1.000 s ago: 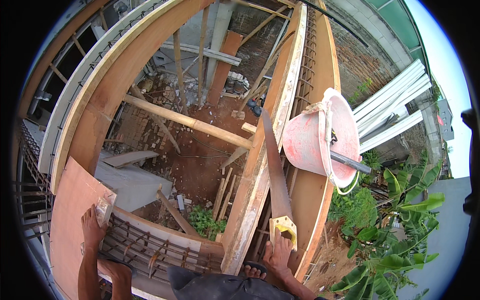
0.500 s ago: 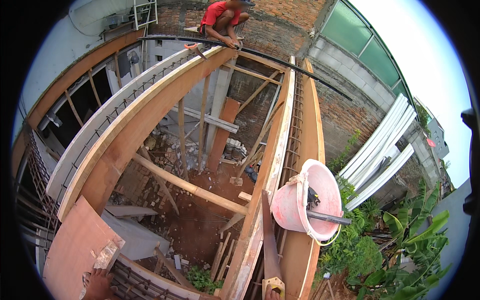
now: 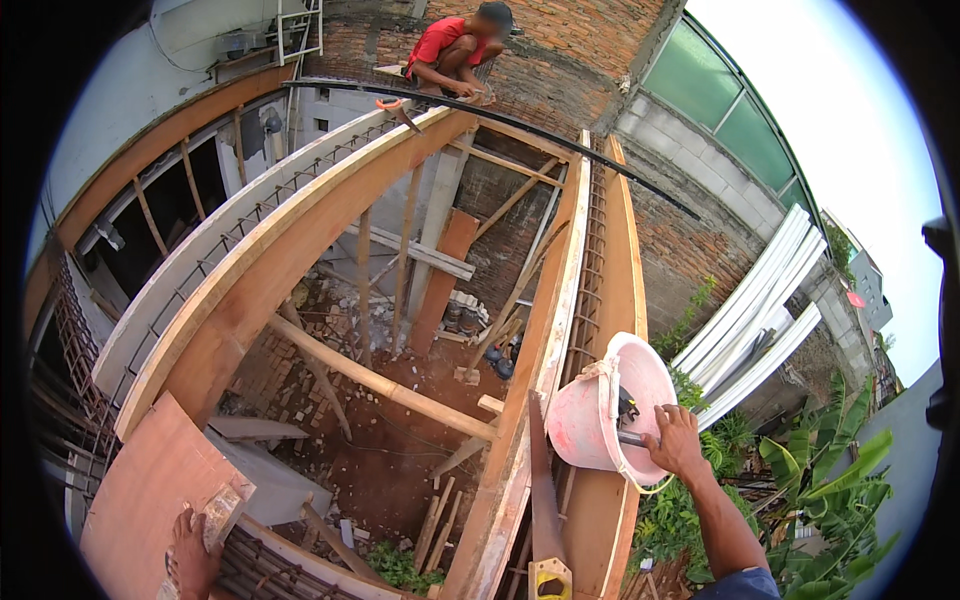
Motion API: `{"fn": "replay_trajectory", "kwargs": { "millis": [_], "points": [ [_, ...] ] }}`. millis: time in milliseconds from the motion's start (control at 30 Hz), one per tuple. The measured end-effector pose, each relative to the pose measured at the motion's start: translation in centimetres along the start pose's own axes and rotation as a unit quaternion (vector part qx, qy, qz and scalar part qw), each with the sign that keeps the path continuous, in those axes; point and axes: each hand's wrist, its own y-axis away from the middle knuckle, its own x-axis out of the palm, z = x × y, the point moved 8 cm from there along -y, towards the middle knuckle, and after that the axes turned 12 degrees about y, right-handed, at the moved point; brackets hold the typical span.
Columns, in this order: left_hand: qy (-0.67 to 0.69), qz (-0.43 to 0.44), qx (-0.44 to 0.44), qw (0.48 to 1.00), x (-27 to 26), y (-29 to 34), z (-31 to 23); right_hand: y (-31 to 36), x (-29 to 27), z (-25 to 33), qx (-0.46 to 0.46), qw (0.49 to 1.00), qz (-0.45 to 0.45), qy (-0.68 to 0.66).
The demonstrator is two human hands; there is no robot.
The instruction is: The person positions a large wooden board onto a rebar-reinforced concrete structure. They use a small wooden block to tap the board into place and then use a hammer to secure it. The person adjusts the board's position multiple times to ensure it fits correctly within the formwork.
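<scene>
My right hand [image 3: 678, 440] is closed round the dark bar-like handle [image 3: 630, 438] of a tool in a pinkish-white bucket [image 3: 585, 425]. The tool's head is hidden. A black object [image 3: 627, 405] also lies inside the bucket, which sits tilted on the right beam formwork. Beside it a handsaw [image 3: 546, 490] rests along the formwork, its yellow-and-wooden handle nearest me, with no hand on it. At the lower left my left hand [image 3: 192, 555] grips the edge of a plywood panel [image 3: 160, 480], by a short wood block [image 3: 222, 508] fixed to it.
Beam forms with rebar cages [image 3: 590, 230] run away from me on both sides of a deep drop to a dirt floor [image 3: 400, 450]. A bamboo pole [image 3: 380, 375] spans between them. A person in red [image 3: 455, 50] squats at the far end near another saw [image 3: 400, 112].
My right hand has left the handsaw's handle and moved up to the tool handle in the bucket. My left hand has shifted slightly upward at the panel. The view has tilted a little.
</scene>
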Motion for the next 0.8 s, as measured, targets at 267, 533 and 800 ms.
{"fn": "replay_trajectory", "kwargs": {
  "millis": [267,533,800],
  "points": [
    [0.054,0.086,-0.1,0.99,1.0,0.0,1.7,-0.2,8.3,0.8,-0.015,0.925,0.379,0.008],
    [0.022,0.088,-0.102,0.991,2.4,-0.1,2.5,4.8,0.7,-3.8,0.193,0.925,0.324,0.042],
    [0.019,0.093,-0.096,0.991,2.3,-0.6,2.0,9.1,-4.5,-1.3,0.444,0.739,0.191,-0.469]
  ]
}}
